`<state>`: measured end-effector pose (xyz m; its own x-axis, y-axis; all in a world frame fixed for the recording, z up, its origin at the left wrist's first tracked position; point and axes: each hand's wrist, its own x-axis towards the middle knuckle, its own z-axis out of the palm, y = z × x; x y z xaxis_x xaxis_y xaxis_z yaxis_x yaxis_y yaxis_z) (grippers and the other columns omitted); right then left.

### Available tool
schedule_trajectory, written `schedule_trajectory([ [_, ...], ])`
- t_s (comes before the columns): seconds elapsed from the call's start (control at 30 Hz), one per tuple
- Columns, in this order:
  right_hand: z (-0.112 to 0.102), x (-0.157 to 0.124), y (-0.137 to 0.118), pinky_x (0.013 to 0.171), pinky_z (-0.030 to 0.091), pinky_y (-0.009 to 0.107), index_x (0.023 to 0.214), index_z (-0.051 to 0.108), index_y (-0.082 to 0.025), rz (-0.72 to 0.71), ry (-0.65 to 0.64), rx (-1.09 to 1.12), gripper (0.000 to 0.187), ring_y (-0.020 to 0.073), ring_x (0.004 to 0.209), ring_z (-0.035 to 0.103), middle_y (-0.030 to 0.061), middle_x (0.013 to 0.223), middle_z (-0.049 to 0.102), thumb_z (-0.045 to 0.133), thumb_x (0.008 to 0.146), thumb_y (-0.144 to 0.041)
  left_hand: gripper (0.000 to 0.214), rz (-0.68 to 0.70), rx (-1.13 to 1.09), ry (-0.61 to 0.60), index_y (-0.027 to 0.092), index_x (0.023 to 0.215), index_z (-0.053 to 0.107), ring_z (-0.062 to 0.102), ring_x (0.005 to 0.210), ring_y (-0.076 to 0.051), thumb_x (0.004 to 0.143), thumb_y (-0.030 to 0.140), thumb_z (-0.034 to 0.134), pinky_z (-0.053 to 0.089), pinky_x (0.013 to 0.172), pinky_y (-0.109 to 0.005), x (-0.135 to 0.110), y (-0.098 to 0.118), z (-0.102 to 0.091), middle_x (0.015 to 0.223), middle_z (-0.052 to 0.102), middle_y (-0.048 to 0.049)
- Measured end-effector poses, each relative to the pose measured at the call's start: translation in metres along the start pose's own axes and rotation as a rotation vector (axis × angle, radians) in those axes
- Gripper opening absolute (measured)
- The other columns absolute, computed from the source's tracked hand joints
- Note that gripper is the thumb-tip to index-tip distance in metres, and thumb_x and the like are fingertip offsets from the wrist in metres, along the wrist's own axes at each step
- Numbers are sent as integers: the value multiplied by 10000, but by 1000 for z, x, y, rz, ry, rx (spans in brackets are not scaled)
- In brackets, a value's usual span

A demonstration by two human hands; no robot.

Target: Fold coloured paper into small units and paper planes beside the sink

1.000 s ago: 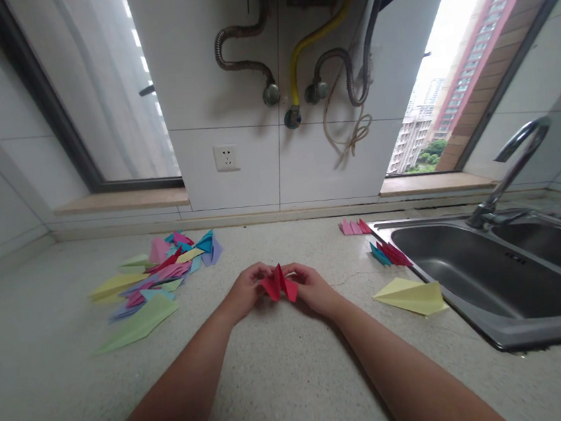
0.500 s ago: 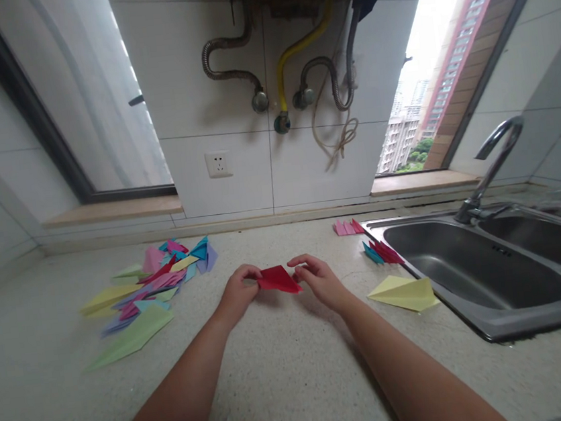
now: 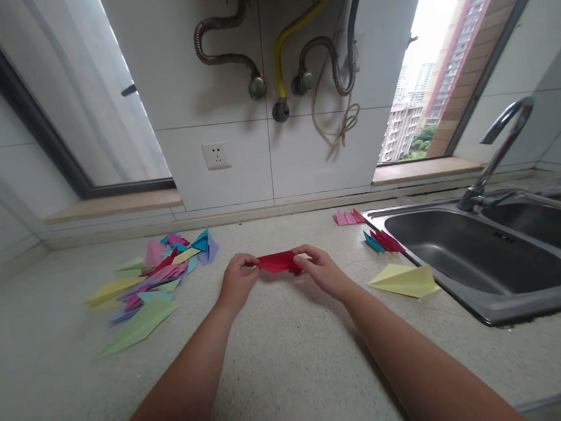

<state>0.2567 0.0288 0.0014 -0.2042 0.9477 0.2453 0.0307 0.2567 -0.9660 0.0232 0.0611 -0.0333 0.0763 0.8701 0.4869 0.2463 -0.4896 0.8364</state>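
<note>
A small folded red paper (image 3: 277, 262) is stretched between my two hands, just over the speckled countertop (image 3: 287, 358). My left hand (image 3: 239, 279) pinches its left end between thumb and fingers. At the right end my right hand (image 3: 319, 268) grips it too, thumb on the near side. The paper looks like a narrow band with a slanted lower edge; the fingertips behind it are partly hidden. Off to the right lies a pale yellow paper plane (image 3: 405, 281), touched by neither hand.
A heap of coloured folded papers (image 3: 166, 271) lies on the left. Small pink folded papers (image 3: 348, 217) and a red and blue group (image 3: 384, 241) sit beside the steel sink (image 3: 489, 312) with its faucet (image 3: 501, 145). Pipes (image 3: 278, 62) hang on the tiled wall behind.
My right fingers have closed on the right end of the red paper, where they were apart before. The paper has turned from a flat diamond shape to a narrow band. The view has tipped down slightly.
</note>
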Motion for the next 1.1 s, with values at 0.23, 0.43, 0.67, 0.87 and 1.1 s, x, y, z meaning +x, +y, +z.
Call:
schedule_trajectory([
  [0.23, -8, 7, 14, 722, 527, 323, 942, 662, -184, -25, 131, -50, 268, 173, 750, 659, 44, 857, 708, 662, 801, -412, 288, -115, -261, -79, 184, 1014, 651, 599, 994, -204, 753, 282, 723, 511, 841, -334, -3, 9, 3, 1052, 629, -78],
  [0.43, -12, 7, 15, 754, 526, 329, 922, 662, -185, -5, 129, 65, 268, 176, 780, 659, 47, 865, 711, 680, 780, -412, 275, -249, -463, -74, 171, 982, 660, 633, 915, -175, 757, 312, 730, 513, 849, -332, -2, 9, 5, 1015, 683, -73],
  [0.67, -14, 7, 19, 832, 509, 339, 945, 687, -195, -50, 176, 115, 247, 183, 854, 651, 49, 933, 715, 698, 769, -368, 259, -237, -476, -99, 166, 961, 689, 645, 937, -178, 732, 265, 760, 479, 913, -340, -3, 11, 5, 1002, 711, -81],
  [0.87, -17, 9, 25, 902, 504, 365, 980, 697, -207, -74, 253, 110, 269, 205, 984, 635, 66, 1118, 685, 693, 747, -341, 309, -214, -448, -74, 163, 985, 685, 651, 982, -212, 718, 294, 770, 469, 942, -383, -4, 14, 7, 1050, 711, -99],
  [1.1, -17, 9, 27, 968, 476, 393, 945, 696, -219, -140, 276, 120, 221, 229, 1117, 597, 72, 1171, 661, 687, 739, -300, 283, -190, -498, -46, 171, 949, 698, 648, 1022, -199, 693, 252, 787, 443, 979, -365, -4, 18, 9, 1120, 695, -97],
])
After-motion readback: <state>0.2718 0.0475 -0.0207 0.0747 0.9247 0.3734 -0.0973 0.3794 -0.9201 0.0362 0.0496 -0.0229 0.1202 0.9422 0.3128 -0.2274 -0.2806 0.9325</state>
